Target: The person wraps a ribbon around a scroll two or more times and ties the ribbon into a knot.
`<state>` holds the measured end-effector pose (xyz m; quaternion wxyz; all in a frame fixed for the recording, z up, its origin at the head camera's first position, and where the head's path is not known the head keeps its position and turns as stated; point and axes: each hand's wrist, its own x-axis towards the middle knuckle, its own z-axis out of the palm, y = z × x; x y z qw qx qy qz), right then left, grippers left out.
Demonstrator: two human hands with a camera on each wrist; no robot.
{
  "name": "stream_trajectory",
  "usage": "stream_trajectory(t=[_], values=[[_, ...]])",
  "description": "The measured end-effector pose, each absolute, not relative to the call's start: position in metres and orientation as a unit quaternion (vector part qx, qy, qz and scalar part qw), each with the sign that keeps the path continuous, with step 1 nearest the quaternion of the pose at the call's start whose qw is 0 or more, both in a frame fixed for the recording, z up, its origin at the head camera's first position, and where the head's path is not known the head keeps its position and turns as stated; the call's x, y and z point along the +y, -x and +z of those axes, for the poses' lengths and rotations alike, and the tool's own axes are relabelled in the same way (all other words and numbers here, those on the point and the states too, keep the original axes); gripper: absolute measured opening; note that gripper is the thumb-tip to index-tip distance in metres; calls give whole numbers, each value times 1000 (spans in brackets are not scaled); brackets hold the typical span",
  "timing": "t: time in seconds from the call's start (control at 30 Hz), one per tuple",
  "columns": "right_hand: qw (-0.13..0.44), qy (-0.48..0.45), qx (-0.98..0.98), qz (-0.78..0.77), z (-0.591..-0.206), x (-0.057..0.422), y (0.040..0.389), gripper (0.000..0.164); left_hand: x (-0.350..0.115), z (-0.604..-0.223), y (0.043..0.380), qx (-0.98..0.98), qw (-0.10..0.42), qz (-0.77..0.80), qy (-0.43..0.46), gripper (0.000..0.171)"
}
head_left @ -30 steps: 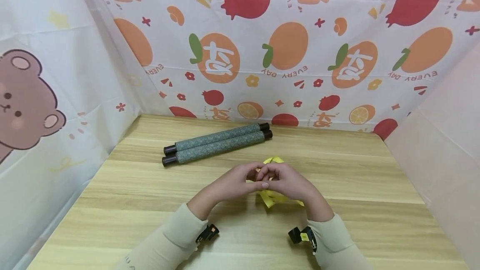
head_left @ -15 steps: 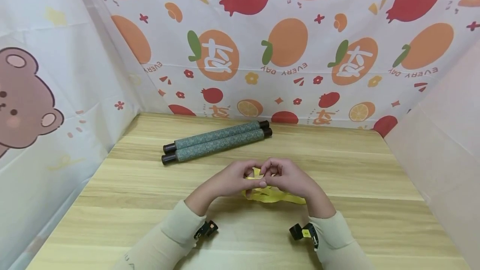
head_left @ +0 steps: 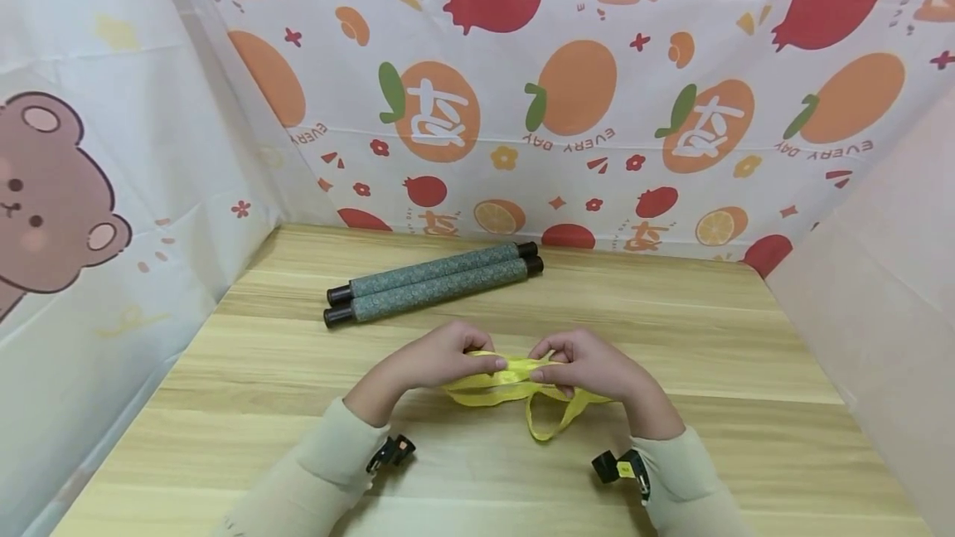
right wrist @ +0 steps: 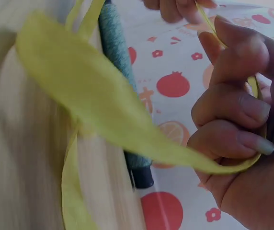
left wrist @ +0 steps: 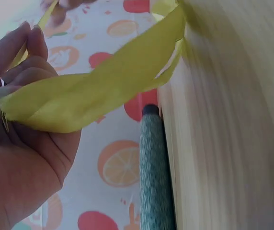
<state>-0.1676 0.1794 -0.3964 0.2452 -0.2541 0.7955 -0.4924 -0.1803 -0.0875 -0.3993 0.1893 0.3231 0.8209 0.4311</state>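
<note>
A yellow ribbon [head_left: 488, 395] stretches between the two hands just above the table, with a loop hanging below on the right. My left hand [head_left: 445, 356] pinches it between thumb and forefinger; in the left wrist view a broad strip of the ribbon [left wrist: 103, 91] comes out of the palm of that hand [left wrist: 27, 158]. My right hand [head_left: 593, 367] pinches the ribbon a short way to the right. Seen from the right wrist, the fingers of that hand [right wrist: 242, 115] curl round the ribbon [right wrist: 94, 91], whose loose length sags towards the table.
Two rolled scrolls [head_left: 440, 282] in green patterned cloth with dark end knobs lie side by side behind the hands on the wooden table [head_left: 671, 471]. A fruit-print cloth [head_left: 574, 89] hangs at the back, and pale cloths form the sides.
The hands, close together before, have moved apart, the left one going left and the right one right. More of the ribbon now shows stretched between them. The scrolls lie still.
</note>
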Motion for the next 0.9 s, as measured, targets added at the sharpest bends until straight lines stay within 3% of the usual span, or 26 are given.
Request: stream_trajectory(t=[0.6, 0.9], values=[[233, 183, 827, -478, -421, 268, 163, 42, -177, -395, 187, 863, 170, 407, -248, 39], [210, 96, 857, -461, -420, 317, 160, 42, -242, -383, 189, 897, 139, 378, -182, 44]])
